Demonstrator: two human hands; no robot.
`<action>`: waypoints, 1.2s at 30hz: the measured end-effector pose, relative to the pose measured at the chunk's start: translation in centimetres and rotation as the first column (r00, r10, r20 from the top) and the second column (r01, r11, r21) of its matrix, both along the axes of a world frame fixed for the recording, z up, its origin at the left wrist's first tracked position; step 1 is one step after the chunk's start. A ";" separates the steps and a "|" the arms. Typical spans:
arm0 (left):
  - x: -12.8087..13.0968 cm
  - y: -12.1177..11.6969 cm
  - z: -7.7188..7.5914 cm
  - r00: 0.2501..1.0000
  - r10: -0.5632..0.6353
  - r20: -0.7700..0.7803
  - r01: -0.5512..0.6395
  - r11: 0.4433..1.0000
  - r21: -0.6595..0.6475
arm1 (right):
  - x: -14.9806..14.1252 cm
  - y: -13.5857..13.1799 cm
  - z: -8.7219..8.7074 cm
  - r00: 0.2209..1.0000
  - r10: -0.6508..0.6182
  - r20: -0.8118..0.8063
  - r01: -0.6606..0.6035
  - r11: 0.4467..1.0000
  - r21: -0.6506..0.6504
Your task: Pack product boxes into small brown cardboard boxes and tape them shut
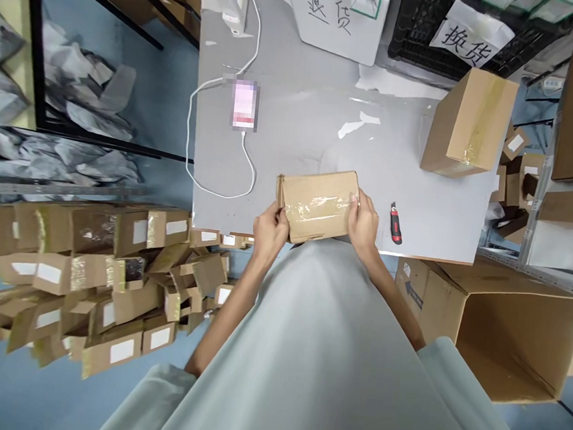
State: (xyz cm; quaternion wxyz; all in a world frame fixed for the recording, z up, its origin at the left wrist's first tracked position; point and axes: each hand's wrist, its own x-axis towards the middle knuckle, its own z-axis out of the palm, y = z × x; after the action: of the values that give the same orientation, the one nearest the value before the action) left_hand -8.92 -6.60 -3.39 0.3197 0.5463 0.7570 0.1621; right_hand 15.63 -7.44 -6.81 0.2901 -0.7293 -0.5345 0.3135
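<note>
A small brown cardboard box (pixel 317 208) with shiny clear tape across its face is held at the near edge of the grey table (pixel 295 115). My left hand (pixel 271 230) grips its left end, fingers closed on the edge. At the opposite end, my right hand (pixel 365 223) has its thumb on the top face and the fingers around the side. A red and black utility knife (pixel 395 223) lies on the table to the right of my right hand.
A phone (pixel 244 104) on a white cable lies at the table's left. A taller taped carton (pixel 469 124) stands at right. Behind are a white bin (pixel 333 25) and a black crate (pixel 407 38). Stacked boxes (pixel 88 238) fill the lower left; an open carton (pixel 507 328) sits lower right.
</note>
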 end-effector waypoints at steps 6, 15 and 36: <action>1.9 1.3 5.3 0.961 -0.167 -0.219 0.199 0.971 0.133 | -0.9 1.4 -3.5 0.977 -0.095 -0.191 0.078 0.993 -0.093; 7.6 2.7 0.7 0.752 -0.637 -0.172 0.659 0.735 0.159 | 4.6 2.6 -8.2 0.960 -0.267 -0.086 0.227 0.920 -0.320; -0.5 0.3 -3.3 0.480 -0.834 -0.273 0.877 0.466 0.117 | 10.7 10.2 1.8 0.871 0.418 0.256 -0.373 0.904 -0.207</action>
State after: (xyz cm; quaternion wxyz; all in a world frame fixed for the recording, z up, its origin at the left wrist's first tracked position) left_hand -9.46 -6.27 -6.73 0.2204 0.8986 0.3789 0.0208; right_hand 26.32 2.71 -5.01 0.0806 -0.6622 -0.6846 0.2938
